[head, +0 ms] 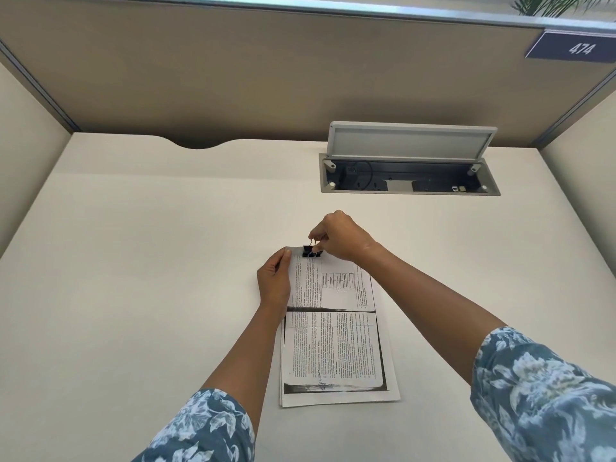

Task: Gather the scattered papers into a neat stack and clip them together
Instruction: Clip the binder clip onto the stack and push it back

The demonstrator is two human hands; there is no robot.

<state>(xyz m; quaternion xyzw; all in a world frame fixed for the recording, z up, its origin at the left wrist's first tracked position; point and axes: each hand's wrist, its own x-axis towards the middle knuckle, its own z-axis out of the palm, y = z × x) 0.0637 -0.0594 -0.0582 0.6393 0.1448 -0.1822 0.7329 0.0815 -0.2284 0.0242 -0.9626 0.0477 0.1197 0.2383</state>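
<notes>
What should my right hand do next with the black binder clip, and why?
Probably let go of the black metal binder clip: it already sits on the far edge of the white printed paper stack, the right hand pinches its wire handles, and the left hand steadies the left edge.

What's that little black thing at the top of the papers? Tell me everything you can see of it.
It is a small binder clip: a black body, metal by its look, with two thin silvery wire handles. It sits over the far short edge of the paper stack. One handle stands up; the other seems to lie flat on the top sheet. The right hand pinches it at the handles with its fingertips. The left hand holds the papers just beside it and does not touch the clip.
</notes>
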